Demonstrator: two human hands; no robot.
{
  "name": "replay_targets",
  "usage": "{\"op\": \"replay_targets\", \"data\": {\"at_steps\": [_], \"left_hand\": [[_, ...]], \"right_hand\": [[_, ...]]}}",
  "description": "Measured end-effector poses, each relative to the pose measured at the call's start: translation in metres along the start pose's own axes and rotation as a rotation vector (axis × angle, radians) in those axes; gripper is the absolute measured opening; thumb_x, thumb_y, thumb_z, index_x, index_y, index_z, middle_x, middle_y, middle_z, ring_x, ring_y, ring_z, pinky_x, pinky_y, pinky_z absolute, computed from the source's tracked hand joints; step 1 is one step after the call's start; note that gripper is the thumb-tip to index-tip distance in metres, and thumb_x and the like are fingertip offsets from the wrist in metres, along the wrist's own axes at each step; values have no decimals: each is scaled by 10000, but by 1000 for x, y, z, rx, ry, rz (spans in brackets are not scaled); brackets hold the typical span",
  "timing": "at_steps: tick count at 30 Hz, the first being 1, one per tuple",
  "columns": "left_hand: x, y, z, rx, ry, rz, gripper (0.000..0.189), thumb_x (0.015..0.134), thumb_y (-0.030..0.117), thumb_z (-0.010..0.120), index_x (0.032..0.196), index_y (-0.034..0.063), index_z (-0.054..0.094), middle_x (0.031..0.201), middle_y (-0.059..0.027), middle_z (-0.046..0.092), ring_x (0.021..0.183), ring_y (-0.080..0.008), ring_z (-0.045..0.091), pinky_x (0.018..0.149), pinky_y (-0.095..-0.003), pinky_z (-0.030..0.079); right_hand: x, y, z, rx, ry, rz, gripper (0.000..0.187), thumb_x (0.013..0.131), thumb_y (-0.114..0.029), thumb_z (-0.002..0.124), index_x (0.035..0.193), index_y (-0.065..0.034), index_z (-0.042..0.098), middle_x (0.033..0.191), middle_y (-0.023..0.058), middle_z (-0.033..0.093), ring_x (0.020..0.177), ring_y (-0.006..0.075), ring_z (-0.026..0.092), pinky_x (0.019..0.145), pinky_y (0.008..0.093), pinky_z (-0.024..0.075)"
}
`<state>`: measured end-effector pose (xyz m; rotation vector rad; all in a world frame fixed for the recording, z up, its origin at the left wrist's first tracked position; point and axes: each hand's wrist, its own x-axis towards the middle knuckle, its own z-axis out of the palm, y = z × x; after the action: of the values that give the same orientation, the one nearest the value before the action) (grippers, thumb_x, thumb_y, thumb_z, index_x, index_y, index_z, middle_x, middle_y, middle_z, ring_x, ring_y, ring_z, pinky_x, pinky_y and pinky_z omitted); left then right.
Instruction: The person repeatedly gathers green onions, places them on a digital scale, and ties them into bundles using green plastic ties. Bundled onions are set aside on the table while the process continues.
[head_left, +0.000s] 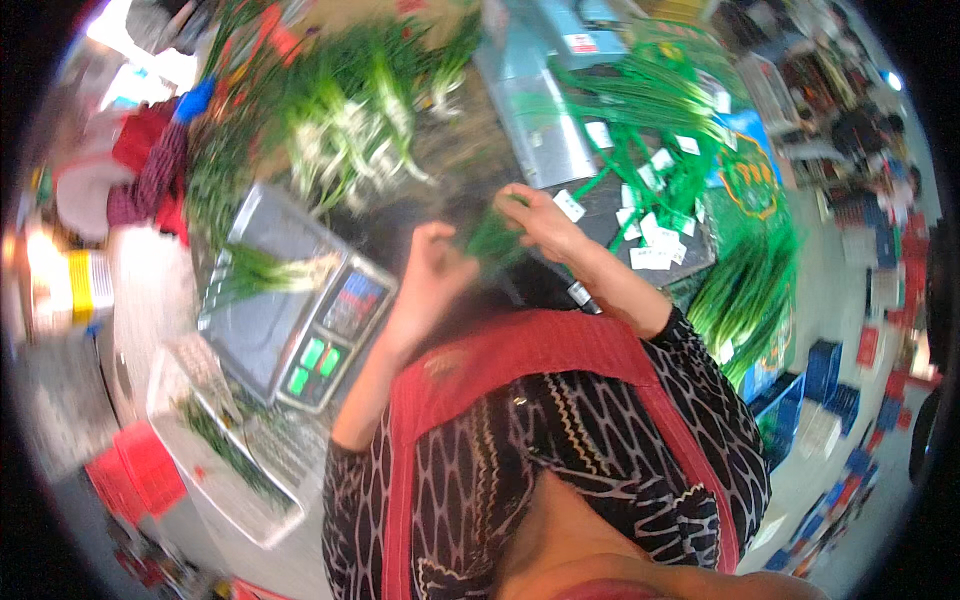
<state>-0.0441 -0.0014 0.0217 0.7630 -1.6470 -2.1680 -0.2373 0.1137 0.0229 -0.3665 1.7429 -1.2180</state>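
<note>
Green leaves of a bunch of scallions (491, 241) stretch between my hands, blurred by motion. My right hand (546, 223) pinches them at their upper right. Curled and blurred, my left hand (435, 274) is at their left side; whether its fingers grip them I cannot tell. On the left, a small scallion bunch (289, 274) lies on the metal pan of a digital scale (339, 330) with a lit display. Beyond my hands, loose scallions with white roots (349, 142) are spread on the dark table. Green tapes with white tags (651, 184) lie to the right.
A light blue tape-binding machine or stand (536, 112) is beyond my right hand. Bundled scallions (750, 300) lie on green sacking at the right. A white plastic basket (289, 525) and a red crate (139, 472) are at lower left. Someone's dark red sleeve (150, 161) shows at upper left.
</note>
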Motion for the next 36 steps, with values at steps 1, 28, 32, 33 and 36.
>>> {"op": "replay_targets", "data": {"at_steps": [1,28,32,33,36], "left_hand": [[2,-5,4,286,-12,125,127,1005,198,606,1103,129,561,700,56,399,593,-81,378,525,-241,295],[8,-12,8,-47,-256,-193,387,974,79,600,1349,64,504,1076,-58,644,929,-145,620,818,-329,532],[30,-23,0,-78,79,-411,377,992,262,632,1295,64,524,1117,-71,639,950,-203,635,826,-349,537],[36,-25,-5,-196,62,-403,342,994,280,624,1251,68,547,1078,-56,643,948,-211,633,845,-369,533],[45,-21,-16,-510,105,-456,220,999,296,591,1092,97,604,971,-11,633,943,-235,613,914,-441,502]], "right_hand": [[-4,0,3,362,66,48,171,970,-296,604,972,-128,638,875,31,651,773,161,613,606,317,439],[17,56,-2,199,184,-249,297,1003,-322,541,1174,-86,597,904,156,667,870,289,670,740,437,550],[2,43,30,438,-261,-159,349,1010,-332,536,1224,-57,563,964,132,659,826,261,667,694,409,545],[-3,41,31,217,-125,-309,360,1008,-334,537,1237,-57,556,988,152,669,851,288,675,719,423,543],[-9,47,10,-338,38,-527,365,999,-349,525,1258,-97,583,1124,215,687,1006,389,674,846,493,516]]}}
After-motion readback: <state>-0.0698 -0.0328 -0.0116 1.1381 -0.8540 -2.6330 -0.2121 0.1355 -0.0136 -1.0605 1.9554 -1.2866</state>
